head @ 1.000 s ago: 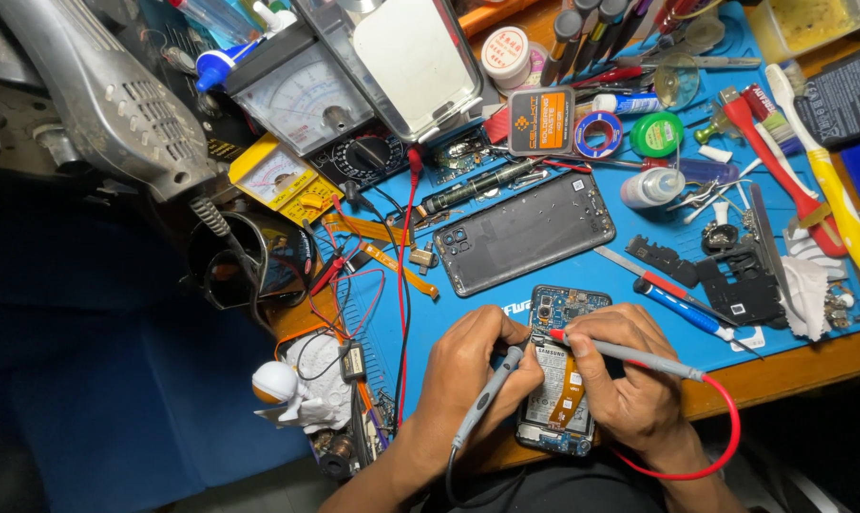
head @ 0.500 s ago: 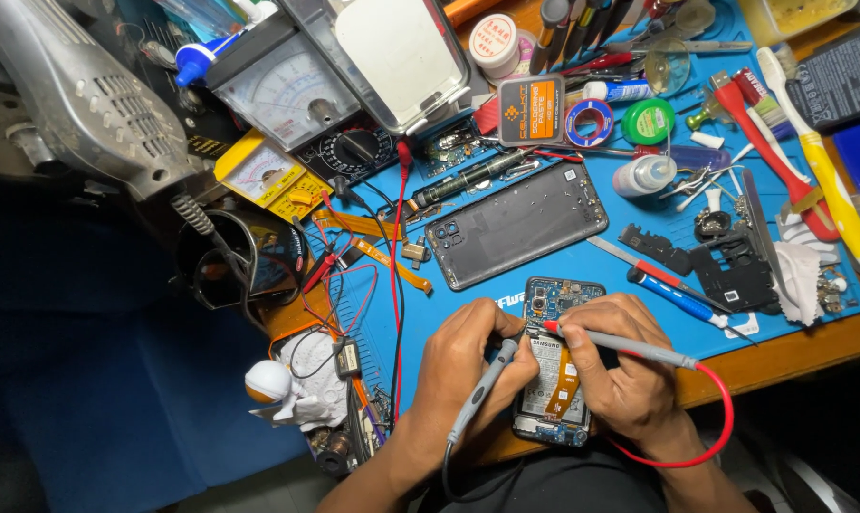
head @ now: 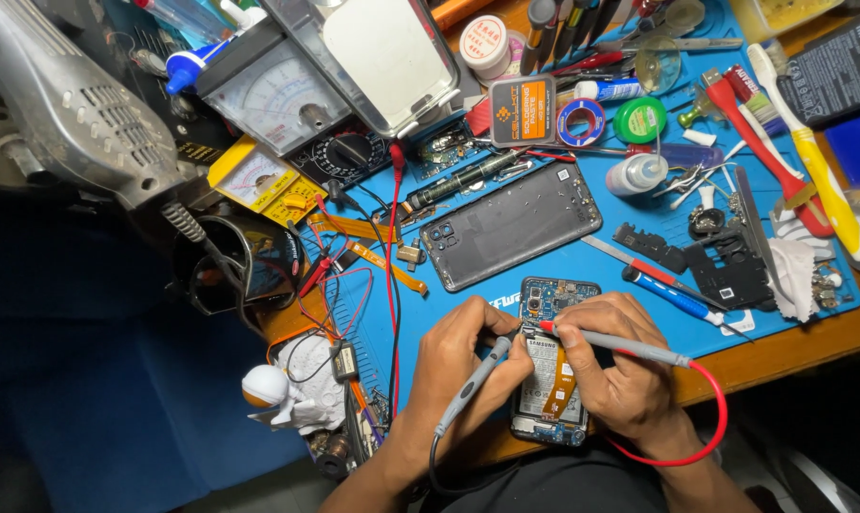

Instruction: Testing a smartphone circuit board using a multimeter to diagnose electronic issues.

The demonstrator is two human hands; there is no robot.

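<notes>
I am seeing the right hand [head: 620,366] pinching a red-tipped probe [head: 615,344], fingers closed around its grey shaft like a pen, tip pressing down near the top edge of the battery [head: 547,375] inside the opened phone [head: 551,366]. A red lead [head: 710,432] is looping from the probe's rear end down past the wrist. The left hand [head: 463,356] is gripping a second, grey probe [head: 473,385], fingers folded around it, its tip angling in toward the same upper part of the phone (I cannot tell the exact contact spot, as the fingertips are covering it). Its dark lead is running down along the forearm.

The phone is lying face down, back removed, at the near edge of the blue mat [head: 639,304], straddling the mat's border and the wooden table [head: 791,347]. Both hands are resting against its sides.

Just beyond the phone, the detached back cover [head: 511,223] is lying inside up. To the right of it, a blue-handled screwdriver [head: 668,290] and a black plastic frame [head: 729,266] are sitting on the mat, near each other. Farther out, a green tape roll [head: 639,119], a small white bottle [head: 636,174] and a red-handled tool [head: 763,147] are lying about. At the far left, an analogue meter [head: 273,95] is standing above a yellow meter [head: 254,180], with red and black wires trailing toward the mat.
</notes>
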